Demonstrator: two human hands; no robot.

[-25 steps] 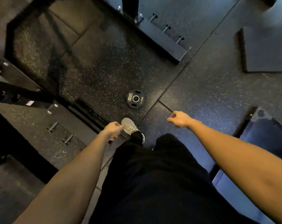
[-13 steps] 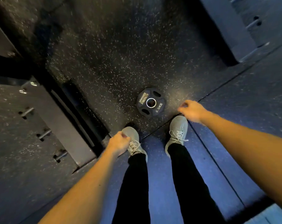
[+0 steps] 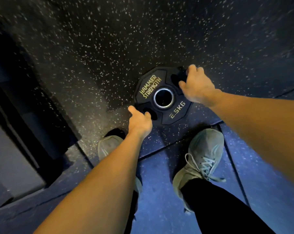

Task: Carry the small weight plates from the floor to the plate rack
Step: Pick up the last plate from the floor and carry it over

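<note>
Both hands curl onto the weight plate: left hand at the near slot, right hand over the far rim. Small but dense, I judge; those cutouts look the surest hold.

One weight plate lies between two hands, the left hand at its near edge and the right hand at its far edge. Two grey shoes, one below each hand.
</note>
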